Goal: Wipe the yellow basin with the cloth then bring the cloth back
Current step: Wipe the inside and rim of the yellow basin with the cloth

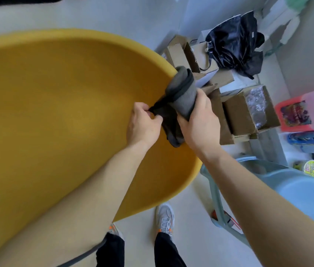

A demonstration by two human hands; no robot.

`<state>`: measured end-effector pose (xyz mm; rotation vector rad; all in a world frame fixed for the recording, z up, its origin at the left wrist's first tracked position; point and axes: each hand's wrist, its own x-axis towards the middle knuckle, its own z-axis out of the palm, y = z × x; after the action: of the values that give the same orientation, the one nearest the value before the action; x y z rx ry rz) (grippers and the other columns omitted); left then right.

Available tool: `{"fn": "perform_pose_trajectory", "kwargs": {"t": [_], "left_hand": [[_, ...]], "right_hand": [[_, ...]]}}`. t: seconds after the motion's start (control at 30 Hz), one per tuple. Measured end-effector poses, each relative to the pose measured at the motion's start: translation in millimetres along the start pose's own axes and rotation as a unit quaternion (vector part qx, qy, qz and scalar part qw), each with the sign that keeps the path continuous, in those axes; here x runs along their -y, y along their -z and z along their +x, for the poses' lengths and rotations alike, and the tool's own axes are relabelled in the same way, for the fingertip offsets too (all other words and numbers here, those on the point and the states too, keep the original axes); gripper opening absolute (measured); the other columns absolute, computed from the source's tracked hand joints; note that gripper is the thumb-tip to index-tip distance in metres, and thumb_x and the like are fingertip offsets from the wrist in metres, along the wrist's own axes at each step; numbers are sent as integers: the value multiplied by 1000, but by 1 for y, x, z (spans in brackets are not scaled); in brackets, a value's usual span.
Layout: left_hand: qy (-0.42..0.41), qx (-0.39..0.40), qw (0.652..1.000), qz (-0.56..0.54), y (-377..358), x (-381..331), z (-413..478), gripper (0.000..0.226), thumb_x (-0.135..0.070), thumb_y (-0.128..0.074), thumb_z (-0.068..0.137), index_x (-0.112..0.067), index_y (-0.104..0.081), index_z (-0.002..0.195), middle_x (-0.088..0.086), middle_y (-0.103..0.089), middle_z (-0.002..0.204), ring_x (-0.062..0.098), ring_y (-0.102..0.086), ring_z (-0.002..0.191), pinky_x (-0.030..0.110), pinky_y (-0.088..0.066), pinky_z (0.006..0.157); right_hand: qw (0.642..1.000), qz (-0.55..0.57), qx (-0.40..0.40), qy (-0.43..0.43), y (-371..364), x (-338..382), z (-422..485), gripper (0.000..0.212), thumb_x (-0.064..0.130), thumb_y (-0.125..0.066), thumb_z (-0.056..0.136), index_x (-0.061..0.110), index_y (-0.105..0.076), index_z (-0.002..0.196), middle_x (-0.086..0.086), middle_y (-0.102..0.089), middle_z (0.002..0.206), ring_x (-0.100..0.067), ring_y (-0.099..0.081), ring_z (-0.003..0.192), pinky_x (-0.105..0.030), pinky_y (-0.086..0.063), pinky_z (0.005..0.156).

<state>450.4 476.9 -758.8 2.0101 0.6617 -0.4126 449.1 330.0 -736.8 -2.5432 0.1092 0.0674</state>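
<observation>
A large yellow basin [46, 103] fills the left and middle of the head view, its inside facing me. A grey cloth [181, 89] with a dark edge is bunched over the basin's right rim. My left hand [142, 124] pinches the cloth's dark lower end between thumb and fingers. My right hand [200, 120] grips the cloth's grey middle from the right, fingers curled under it. Both forearms reach in from the bottom of the view.
Open cardboard boxes [245, 112] stand on the floor just right of the basin, with a black plastic bag [235, 41] behind them. A light blue chair [297, 189] is at the lower right, a red-lidded clear box [306, 110] further right. My feet in grey shoes [165, 218] stand below the basin.
</observation>
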Motion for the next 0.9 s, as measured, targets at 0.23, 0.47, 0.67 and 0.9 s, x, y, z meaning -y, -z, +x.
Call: {"fn": "perform_pose_trajectory", "kwargs": {"t": [0.23, 0.47, 0.67, 0.9], "left_hand": [[-271, -219, 862, 367, 74, -45, 80, 81, -15, -60, 74, -28, -31, 149, 7, -29, 159, 34, -24, 147, 50, -25, 118], [-273, -196, 859, 386, 95, -66, 121, 70, -7, -62, 72, -23, -46, 138, 1, -48, 143, 28, -32, 142, 49, -18, 121], [-279, -198, 860, 380, 92, -71, 118, 66, -3, -61, 71, -21, -50, 134, 2, -52, 137, 29, -37, 137, 49, -19, 120], [-355, -106, 861, 349, 66, -78, 87, 57, -2, -55, 74, -30, -62, 122, -6, -63, 126, 24, -50, 124, 43, -24, 118]], "right_hand": [[989, 65, 30, -130, -5, -21, -48, 43, 36, -68, 89, 17, -41, 116, -7, -59, 112, -33, -62, 100, -37, -47, 74], [991, -134, 12, 21, -3, 32, 73, 51, 45, -65, 90, 7, -43, 116, -12, -62, 108, -39, -64, 90, -36, -38, 62], [965, -203, 63, 155, -11, 80, 134, 53, 52, -62, 90, 9, -47, 116, -11, -60, 111, -36, -63, 89, -37, -36, 60], [982, -191, 2, 11, 13, 27, 53, 55, 59, -68, 81, 16, -43, 105, -6, -64, 98, -37, -66, 79, -34, -37, 56]]}}
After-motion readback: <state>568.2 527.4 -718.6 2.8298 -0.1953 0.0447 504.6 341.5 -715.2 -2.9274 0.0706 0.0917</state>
